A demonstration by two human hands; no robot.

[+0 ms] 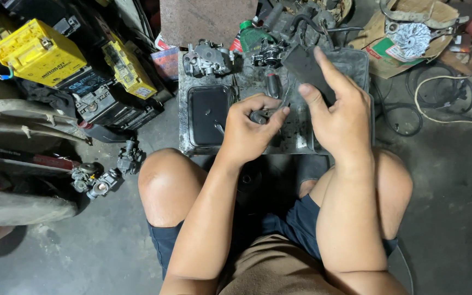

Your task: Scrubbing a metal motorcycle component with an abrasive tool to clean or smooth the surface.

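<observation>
- Grey concrete workshop floor [454, 218], oil-stained, runs under everything; the person sits low with knees apart over a shallow, grimy metal tray [356, 60].
- Far left: yellow box-shaped batteries [38, 52] stacked on black ones, and a small grey carburettor [95, 183] lying on the floor near the left knee.
- On the tray's left part: a black rectangular rubber-edged cover [208, 114], with a silver carburettor body [208, 57] just behind it.
- Left hand [249, 134] is closed, thumb and forefinger pinching a short dark-handled tool [260, 116] whose tip cannot be made out.
- Right hand [340, 117] grips a flat dark grey plate [304, 65], tilted up over the tray, forefinger laid along its edge, thumb pressed beneath.
- Judged from this, good work means steadying the plate firmly, keeping the tool tip square, and staying over the tray so small parts drop there.
- Far right: a silver finned round part [411, 38] on torn cardboard, loose black cables [438, 93] beside it.
</observation>
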